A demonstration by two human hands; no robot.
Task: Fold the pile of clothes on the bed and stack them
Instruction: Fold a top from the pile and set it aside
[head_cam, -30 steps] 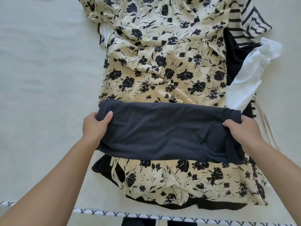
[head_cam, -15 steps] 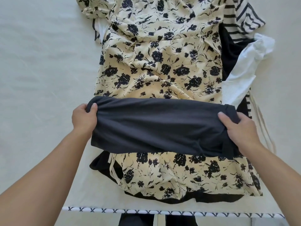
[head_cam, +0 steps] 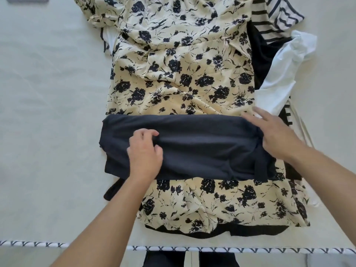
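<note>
A dark navy garment (head_cam: 202,149), folded into a wide band, lies across a cream dress with black flowers (head_cam: 181,74). My left hand (head_cam: 144,153) rests on the band's left part, its fingers curled and pinching a crease of the navy cloth. My right hand (head_cam: 273,133) lies flat on the band's right end with fingers spread, reaching onto the dress. Under the dress lie a black garment (head_cam: 260,54), a white one (head_cam: 283,74) and a striped one (head_cam: 269,20).
The pale bed sheet (head_cam: 48,112) stretches wide to the left. A patterned trim (head_cam: 212,248) marks the bed's near edge. Light drawstrings (head_cam: 304,130) trail at the right of the pile.
Both hands let go of the band's ends. The left hand moved inward onto the navy cloth, and the right hand opened flat over the right end. The band now lies on the dress.
</note>
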